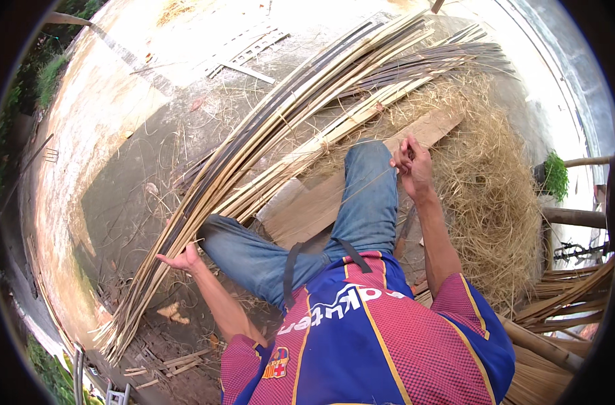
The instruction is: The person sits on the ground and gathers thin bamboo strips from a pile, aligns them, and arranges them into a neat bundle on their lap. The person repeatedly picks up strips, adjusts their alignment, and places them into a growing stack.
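Many strips (240,145) slant across the floor (125,182) toward its near-left corner, nearer the spread left hand (181,259) than the curled right hand (415,165), its contents unclear.

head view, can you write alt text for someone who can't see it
A seated person in jeans holds their left hand open beside a long bundle of thin strips, their right hand raised near the right knee, fingers curled, grip unclear. A flat board lies beneath the legs, with loose straw heaped to the right.
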`<action>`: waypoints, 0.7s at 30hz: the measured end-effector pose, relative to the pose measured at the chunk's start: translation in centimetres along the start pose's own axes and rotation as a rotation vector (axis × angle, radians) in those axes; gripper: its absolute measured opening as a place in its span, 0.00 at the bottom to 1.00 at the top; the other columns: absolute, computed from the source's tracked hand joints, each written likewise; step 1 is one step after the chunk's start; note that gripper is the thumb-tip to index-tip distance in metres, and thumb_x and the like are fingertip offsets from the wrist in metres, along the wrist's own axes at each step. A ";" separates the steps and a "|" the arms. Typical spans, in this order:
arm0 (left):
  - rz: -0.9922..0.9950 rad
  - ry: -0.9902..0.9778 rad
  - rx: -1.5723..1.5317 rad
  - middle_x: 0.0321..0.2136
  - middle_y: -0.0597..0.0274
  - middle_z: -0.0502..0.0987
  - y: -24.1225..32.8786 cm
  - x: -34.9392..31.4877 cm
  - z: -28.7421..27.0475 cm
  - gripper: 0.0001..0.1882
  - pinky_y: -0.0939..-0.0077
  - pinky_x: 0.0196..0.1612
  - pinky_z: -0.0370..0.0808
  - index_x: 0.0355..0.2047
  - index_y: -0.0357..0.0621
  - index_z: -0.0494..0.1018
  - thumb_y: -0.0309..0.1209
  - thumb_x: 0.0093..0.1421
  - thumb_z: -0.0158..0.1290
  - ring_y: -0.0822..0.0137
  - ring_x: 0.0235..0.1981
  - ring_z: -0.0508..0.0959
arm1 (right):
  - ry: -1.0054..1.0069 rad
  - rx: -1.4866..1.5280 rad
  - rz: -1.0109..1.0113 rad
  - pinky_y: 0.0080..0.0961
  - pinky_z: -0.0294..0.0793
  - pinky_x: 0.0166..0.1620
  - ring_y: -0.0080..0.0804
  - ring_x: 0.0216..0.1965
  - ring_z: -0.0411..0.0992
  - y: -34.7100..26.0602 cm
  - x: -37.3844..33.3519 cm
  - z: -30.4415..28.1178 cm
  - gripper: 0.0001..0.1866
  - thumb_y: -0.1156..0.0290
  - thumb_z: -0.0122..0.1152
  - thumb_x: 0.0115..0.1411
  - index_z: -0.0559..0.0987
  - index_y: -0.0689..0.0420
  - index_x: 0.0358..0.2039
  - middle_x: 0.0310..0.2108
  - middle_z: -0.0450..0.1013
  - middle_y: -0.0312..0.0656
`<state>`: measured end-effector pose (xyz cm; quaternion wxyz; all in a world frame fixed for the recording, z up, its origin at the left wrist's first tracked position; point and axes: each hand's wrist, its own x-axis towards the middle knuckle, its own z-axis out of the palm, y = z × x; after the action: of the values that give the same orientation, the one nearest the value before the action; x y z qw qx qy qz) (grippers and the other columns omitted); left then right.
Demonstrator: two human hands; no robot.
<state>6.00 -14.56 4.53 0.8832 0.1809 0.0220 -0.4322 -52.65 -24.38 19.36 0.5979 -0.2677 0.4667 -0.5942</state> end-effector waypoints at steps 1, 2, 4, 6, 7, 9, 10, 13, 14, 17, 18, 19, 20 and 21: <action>-0.021 -0.027 -0.019 0.71 0.37 0.50 0.4 -0.1 0.1 0.58 0.36 0.72 0.44 0.71 0.31 0.45 0.56 0.54 0.61 0.39 0.71 0.50 | 0.015 0.047 -0.057 0.24 0.65 0.32 0.19 0.17 0.51 -1.8 0.5 0.4 0.20 0.57 0.42 0.75 0.69 0.52 0.28 0.14 0.49 0.25; -0.043 -0.052 -0.039 0.71 0.37 0.50 0.7 -0.2 0.1 0.58 0.36 0.72 0.43 0.71 0.32 0.45 0.57 0.55 0.60 0.39 0.72 0.50 | 0.034 0.092 -0.112 0.25 0.66 0.31 0.19 0.17 0.52 -3.7 1.0 0.6 0.20 0.57 0.42 0.75 0.69 0.52 0.28 0.14 0.51 0.26; -0.004 -0.019 -0.024 0.70 0.37 0.50 0.7 -0.6 0.3 0.57 0.36 0.72 0.44 0.71 0.31 0.45 0.57 0.55 0.60 0.39 0.71 0.51 | 0.099 0.042 -0.223 0.23 0.65 0.31 0.19 0.18 0.51 -8.1 1.9 0.1 0.19 0.58 0.41 0.76 0.69 0.52 0.28 0.14 0.50 0.26; 0.033 0.019 0.016 0.70 0.36 0.51 0.1 -1.6 0.8 0.56 0.37 0.73 0.45 0.70 0.31 0.46 0.58 0.56 0.58 0.39 0.71 0.53 | 0.109 0.176 -0.334 0.23 0.68 0.32 0.20 0.18 0.51 -13.0 2.8 -2.3 0.18 0.62 0.40 0.76 0.69 0.54 0.28 0.15 0.51 0.28; 0.038 0.030 0.034 0.70 0.36 0.52 0.0 -2.1 0.7 0.56 0.37 0.73 0.46 0.70 0.30 0.46 0.58 0.57 0.58 0.39 0.71 0.53 | 0.183 0.205 -0.389 0.25 0.69 0.33 0.20 0.18 0.51 -15.6 3.4 -4.2 0.17 0.65 0.39 0.76 0.69 0.55 0.29 0.16 0.51 0.28; 0.030 0.051 0.061 0.70 0.36 0.52 -0.6 -2.6 0.5 0.56 0.38 0.72 0.46 0.70 0.30 0.46 0.58 0.57 0.57 0.40 0.70 0.54 | 0.288 0.215 -0.568 0.29 0.74 0.37 0.21 0.18 0.52 -21.9 4.2 -11.2 0.13 0.67 0.45 0.74 0.71 0.57 0.31 0.16 0.51 0.29; 0.004 0.091 0.004 0.70 0.38 0.53 -1.0 -3.1 0.4 0.56 0.38 0.72 0.46 0.70 0.31 0.46 0.59 0.56 0.57 0.41 0.71 0.54 | 0.220 0.259 -0.651 0.32 0.76 0.40 0.23 0.19 0.53 -25.3 4.7 -17.4 0.12 0.67 0.47 0.73 0.71 0.59 0.33 0.16 0.52 0.31; -0.020 0.090 -0.022 0.70 0.43 0.54 -0.3 -4.3 -1.1 0.57 0.37 0.72 0.45 0.71 0.34 0.46 0.58 0.55 0.59 0.44 0.71 0.54 | 0.874 -0.016 -0.885 0.39 0.77 0.51 0.33 0.32 0.72 -32.0 3.8 -23.7 0.22 0.56 0.43 0.73 0.73 0.64 0.46 0.26 0.70 0.41; -0.033 0.076 -0.014 0.70 0.43 0.54 -0.5 -4.8 -1.4 0.58 0.36 0.72 0.43 0.71 0.35 0.46 0.58 0.54 0.60 0.45 0.71 0.53 | 1.031 -0.229 -0.804 0.43 0.75 0.55 0.41 0.47 0.76 -33.0 3.2 -24.5 0.33 0.47 0.45 0.70 0.71 0.67 0.57 0.41 0.78 0.52; -0.107 0.015 -0.027 0.71 0.44 0.51 -1.4 -6.0 -2.4 0.58 0.37 0.72 0.43 0.71 0.33 0.45 0.57 0.55 0.60 0.46 0.72 0.51 | 1.164 -1.407 0.150 0.49 0.66 0.63 0.51 0.62 0.67 -36.0 1.7 -32.2 0.48 0.37 0.57 0.60 0.65 0.68 0.65 0.62 0.67 0.57; -0.106 0.007 -0.001 0.71 0.44 0.51 -1.5 -6.8 -2.5 0.57 0.38 0.73 0.43 0.71 0.31 0.44 0.57 0.56 0.59 0.46 0.72 0.50 | 1.127 -1.635 -0.058 0.50 0.64 0.64 0.51 0.63 0.66 -33.2 2.2 -31.5 0.48 0.37 0.58 0.60 0.65 0.68 0.65 0.63 0.66 0.56; -0.132 -0.051 -0.036 0.71 0.44 0.51 -0.7 -7.6 -3.3 0.56 0.38 0.72 0.43 0.71 0.32 0.45 0.57 0.57 0.58 0.46 0.72 0.51 | 1.048 -1.847 -0.275 0.50 0.63 0.65 0.50 0.65 0.64 -27.3 3.4 -26.6 0.47 0.38 0.59 0.60 0.65 0.67 0.65 0.64 0.65 0.56; -0.100 0.001 -0.024 0.71 0.44 0.52 -0.4 -8.3 -3.8 0.55 0.37 0.72 0.44 0.71 0.33 0.46 0.56 0.58 0.58 0.46 0.72 0.51 | 0.792 -1.715 -0.555 0.49 0.62 0.67 0.49 0.66 0.63 -21.7 3.8 -20.2 0.44 0.40 0.60 0.61 0.66 0.64 0.64 0.64 0.65 0.55; -0.081 0.056 -0.011 0.71 0.44 0.53 -0.4 -8.8 -4.3 0.53 0.36 0.72 0.44 0.71 0.34 0.46 0.55 0.58 0.58 0.46 0.72 0.52 | 0.517 -1.635 -0.627 0.50 0.60 0.68 0.48 0.68 0.59 -16.5 2.8 -12.4 0.39 0.43 0.61 0.62 0.68 0.60 0.63 0.65 0.64 0.54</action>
<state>0.68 -6.64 2.11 0.8650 0.1870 0.0563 -0.4622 -71.56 -26.68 27.92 -0.0903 -0.5809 0.7678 -0.2549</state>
